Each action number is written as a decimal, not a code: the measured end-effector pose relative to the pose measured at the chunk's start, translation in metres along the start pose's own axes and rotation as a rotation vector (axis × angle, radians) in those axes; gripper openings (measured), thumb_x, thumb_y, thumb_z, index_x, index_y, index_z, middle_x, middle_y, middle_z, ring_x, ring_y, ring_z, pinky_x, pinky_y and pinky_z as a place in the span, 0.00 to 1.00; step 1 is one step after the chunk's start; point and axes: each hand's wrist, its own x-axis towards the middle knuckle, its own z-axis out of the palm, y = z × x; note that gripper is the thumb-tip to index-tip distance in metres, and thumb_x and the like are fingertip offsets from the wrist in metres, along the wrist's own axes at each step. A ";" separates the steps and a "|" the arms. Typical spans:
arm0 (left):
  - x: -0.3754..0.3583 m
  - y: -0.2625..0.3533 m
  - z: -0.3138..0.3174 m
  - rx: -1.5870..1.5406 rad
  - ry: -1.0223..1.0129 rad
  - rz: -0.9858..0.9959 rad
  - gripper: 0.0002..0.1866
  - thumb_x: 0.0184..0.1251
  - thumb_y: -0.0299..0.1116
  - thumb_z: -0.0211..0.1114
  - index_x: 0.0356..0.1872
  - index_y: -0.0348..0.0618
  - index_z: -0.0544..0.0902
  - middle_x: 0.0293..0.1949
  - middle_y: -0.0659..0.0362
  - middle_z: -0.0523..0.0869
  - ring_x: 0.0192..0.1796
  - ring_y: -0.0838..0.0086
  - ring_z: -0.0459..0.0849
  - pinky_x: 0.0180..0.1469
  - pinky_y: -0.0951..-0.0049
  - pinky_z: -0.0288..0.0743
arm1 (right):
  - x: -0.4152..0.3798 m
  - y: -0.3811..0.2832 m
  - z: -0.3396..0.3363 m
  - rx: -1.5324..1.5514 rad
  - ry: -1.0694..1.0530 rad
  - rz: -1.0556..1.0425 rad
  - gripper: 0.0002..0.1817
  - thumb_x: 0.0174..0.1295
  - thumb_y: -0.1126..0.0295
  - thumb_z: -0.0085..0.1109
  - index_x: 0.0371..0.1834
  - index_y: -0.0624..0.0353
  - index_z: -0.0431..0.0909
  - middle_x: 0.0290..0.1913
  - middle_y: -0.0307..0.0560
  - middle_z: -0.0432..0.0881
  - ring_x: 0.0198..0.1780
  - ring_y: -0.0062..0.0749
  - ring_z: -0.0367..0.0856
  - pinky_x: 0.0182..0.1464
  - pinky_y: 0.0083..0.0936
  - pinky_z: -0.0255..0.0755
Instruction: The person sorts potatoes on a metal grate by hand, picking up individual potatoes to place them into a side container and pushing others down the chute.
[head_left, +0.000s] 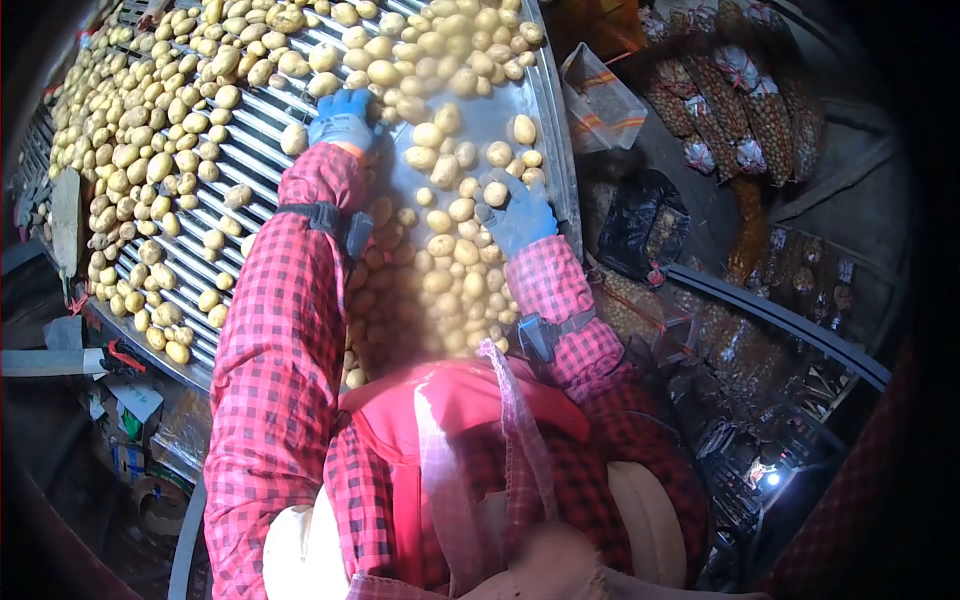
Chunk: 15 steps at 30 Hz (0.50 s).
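Note:
Loose potatoes [440,245] lie on a smooth metal tray [400,170] in front of me, heaped toward my body. My left hand [343,122], in a blue work glove, reaches to the border between this tray and the metal rollers [262,150], with potatoes just beyond it. Its fingers point forward and look loosely open; their tips are partly hidden. My right hand [524,218], also gloved in blue, rests by the tray's right side, next to several potatoes. Its thumb and fingers are apart, and no potato shows in its grasp.
More potatoes [130,150] cover the rollers at left and the tray's far end. A raised metal rim [560,130] borders the right side. Beyond it are a clear plastic basket [602,100], a black bag [645,225] and filled mesh sacks [735,100]. A curved bar [780,325] crosses the lower right.

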 end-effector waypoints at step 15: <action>-0.051 -0.002 0.039 -0.154 -0.320 0.188 0.17 0.72 0.36 0.57 0.59 0.60 0.83 0.68 0.49 0.74 0.67 0.49 0.77 0.67 0.56 0.74 | -0.001 0.039 -0.032 -0.126 0.001 0.167 0.21 0.74 0.57 0.54 0.65 0.51 0.79 0.52 0.38 0.85 0.46 0.28 0.81 0.42 0.25 0.72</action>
